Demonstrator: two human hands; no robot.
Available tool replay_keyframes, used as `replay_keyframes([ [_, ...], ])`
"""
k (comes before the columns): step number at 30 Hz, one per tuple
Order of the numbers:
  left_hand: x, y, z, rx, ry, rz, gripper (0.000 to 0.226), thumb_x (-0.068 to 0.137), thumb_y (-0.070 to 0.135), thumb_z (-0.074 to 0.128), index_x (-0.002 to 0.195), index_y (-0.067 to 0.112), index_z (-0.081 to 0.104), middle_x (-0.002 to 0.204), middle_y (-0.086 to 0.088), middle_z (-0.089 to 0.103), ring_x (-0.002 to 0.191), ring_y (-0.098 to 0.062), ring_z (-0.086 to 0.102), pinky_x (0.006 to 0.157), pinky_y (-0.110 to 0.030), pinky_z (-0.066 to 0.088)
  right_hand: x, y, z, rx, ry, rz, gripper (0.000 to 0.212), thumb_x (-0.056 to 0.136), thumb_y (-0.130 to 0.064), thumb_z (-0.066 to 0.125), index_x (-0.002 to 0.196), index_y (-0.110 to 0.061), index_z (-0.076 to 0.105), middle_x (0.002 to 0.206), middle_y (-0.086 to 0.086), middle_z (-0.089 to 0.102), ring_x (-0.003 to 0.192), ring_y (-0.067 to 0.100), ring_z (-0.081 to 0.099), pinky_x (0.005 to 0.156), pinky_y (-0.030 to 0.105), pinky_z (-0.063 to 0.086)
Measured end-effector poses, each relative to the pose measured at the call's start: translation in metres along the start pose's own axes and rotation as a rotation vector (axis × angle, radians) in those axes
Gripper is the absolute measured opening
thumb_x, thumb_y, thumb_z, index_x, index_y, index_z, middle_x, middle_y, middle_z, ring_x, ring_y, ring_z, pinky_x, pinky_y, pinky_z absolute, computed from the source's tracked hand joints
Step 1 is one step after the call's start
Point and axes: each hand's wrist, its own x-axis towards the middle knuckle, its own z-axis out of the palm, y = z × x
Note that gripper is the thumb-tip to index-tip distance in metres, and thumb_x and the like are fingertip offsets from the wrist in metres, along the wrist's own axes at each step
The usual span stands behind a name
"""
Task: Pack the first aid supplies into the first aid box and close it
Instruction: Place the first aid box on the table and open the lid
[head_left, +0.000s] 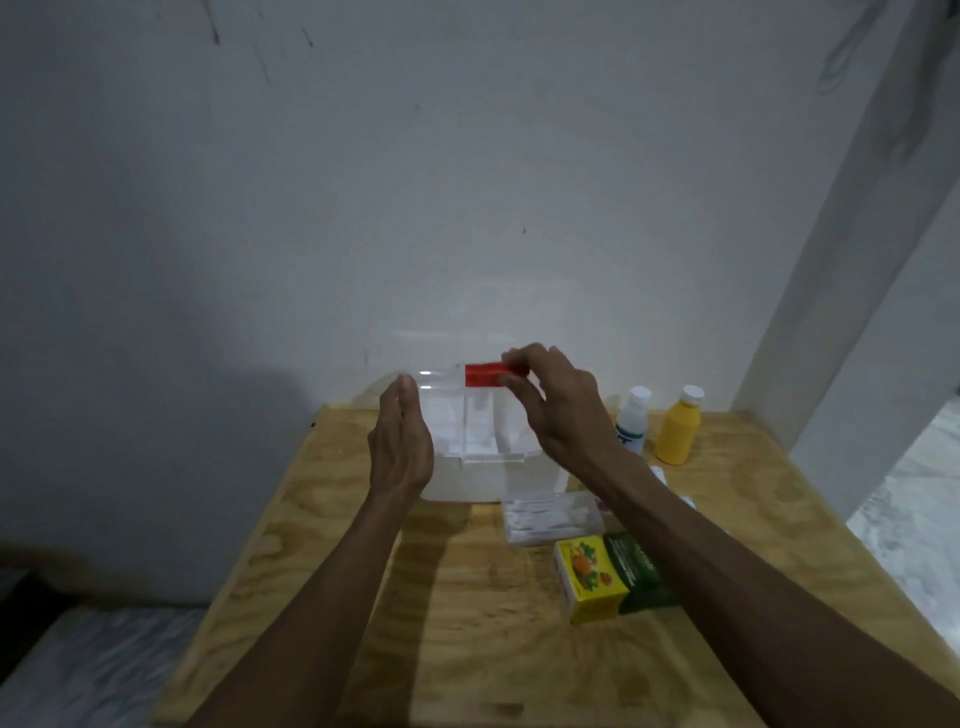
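Right grip pinching red latch atop first aid box; left grip straight-fingered against its side.

No readable text; print on carton too blurred.

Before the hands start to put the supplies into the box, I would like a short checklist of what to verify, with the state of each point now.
1. Lid of the first aid box raised: ok, it is tilted up and the inside shows.
2. Right hand holds the red latch: ok, fingers pinch it.
3. Left hand steadies the lid's left edge: ok, straight fingers lie against it.
4. Box free of items: cannot tell, the walls are clear and blurred.
5. Supplies within reach: ok, the yellow bottle, white bottle, cotton swab case and yellow-green carton stand on the table right of the box.
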Motion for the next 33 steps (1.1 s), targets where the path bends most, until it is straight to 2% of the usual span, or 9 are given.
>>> replay_keyframes([
  [3,0.004,-0.006,0.001,0.126,-0.045,0.053,0.099,0.079,0.085,0.007,0.138,0.015,0.044,0.138,-0.011,0.053,0.127,-0.032,0.049,0.109,-0.051,0.037,0.029,0.004,-0.002,0.023,0.008,0.042,0.017,0.096,-0.018,0.06,0.107,-0.006,0.061,0.093,0.011,0.07,0.078,0.027,0.063,0.065,0.027,0.041],
  [7,0.014,-0.013,0.006,0.47,-0.161,0.18,0.09,0.083,0.083,0.017,0.145,0.02,0.037,0.15,-0.006,0.043,0.137,-0.028,0.04,0.111,-0.052,0.036,0.066,0.013,0.001,0.032,0.052,0.074,0.017,0.096,-0.016,0.06,0.107,-0.004,0.061,0.101,0.013,0.072,0.087,0.026,0.068,0.072,0.024,0.048],
  [10,0.021,-0.01,0.01,0.757,-0.273,0.227,0.09,0.086,0.078,0.015,0.153,0.018,0.022,0.162,-0.006,0.02,0.149,-0.027,0.018,0.118,-0.053,0.022,0.089,0.024,0.009,0.015,0.093,0.108,0.017,0.095,-0.015,0.061,0.107,-0.004,0.062,0.102,0.013,0.072,0.088,0.026,0.067,0.078,0.031,0.054],
  [12,0.027,-0.007,0.011,0.844,-0.326,0.224,0.093,0.084,0.078,0.01,0.155,0.018,0.013,0.164,-0.004,0.01,0.151,-0.023,0.009,0.119,-0.053,0.017,0.102,0.034,0.014,0.008,0.137,0.128,0.018,0.093,-0.013,0.063,0.108,-0.003,0.062,0.103,0.014,0.071,0.09,0.027,0.067,0.08,0.033,0.054],
  [16,0.034,-0.012,0.014,0.903,-0.385,0.216,0.096,0.082,0.08,0.006,0.156,0.018,0.008,0.165,-0.002,0.004,0.151,-0.019,0.0,0.121,-0.051,0.012,0.12,0.053,0.027,-0.052,0.2,0.105,0.023,0.091,-0.008,0.064,0.114,-0.005,0.062,0.107,0.016,0.068,0.091,0.029,0.067,0.081,0.04,0.057],
  [18,0.035,-0.015,0.015,0.918,-0.382,0.227,0.099,0.08,0.082,0.001,0.155,0.018,0.008,0.165,-0.002,0.003,0.151,-0.019,-0.002,0.121,-0.05,0.013,0.125,0.063,0.033,-0.104,0.197,0.055,0.021,0.091,-0.007,0.064,0.112,-0.004,0.065,0.108,0.017,0.066,0.09,0.031,0.067,0.079,0.04,0.057],
  [21,0.034,-0.014,0.014,0.927,-0.379,0.234,0.104,0.075,0.083,-0.004,0.155,0.019,0.007,0.164,-0.002,0.001,0.151,-0.019,-0.003,0.121,-0.05,0.013,0.129,0.078,0.042,-0.21,0.166,0.024,0.025,0.091,-0.009,0.064,0.115,-0.003,0.067,0.114,0.019,0.062,0.098,0.033,0.062,0.078,0.044,0.058],
  [25,0.033,-0.012,0.014,0.933,-0.395,0.227,0.095,0.083,0.078,0.004,0.155,0.018,0.008,0.164,-0.003,0.0,0.151,-0.019,-0.004,0.121,-0.05,0.012,0.128,0.087,0.048,-0.355,0.153,0.005,0.025,0.09,-0.004,0.065,0.114,-0.007,0.066,0.122,0.018,0.057,0.103,0.035,0.057,0.071,0.046,0.056],
  [33,0.032,-0.01,0.014,0.944,-0.384,0.215,0.085,0.089,0.072,0.011,0.156,0.019,0.01,0.165,-0.002,0.001,0.151,-0.018,-0.004,0.121,-0.048,0.012,0.124,0.078,0.041,-0.439,0.056,0.032,0.032,0.094,-0.021,0.06,0.125,-0.012,0.057,0.132,0.014,0.052,0.107,0.034,0.054,0.08,0.045,0.051],
])
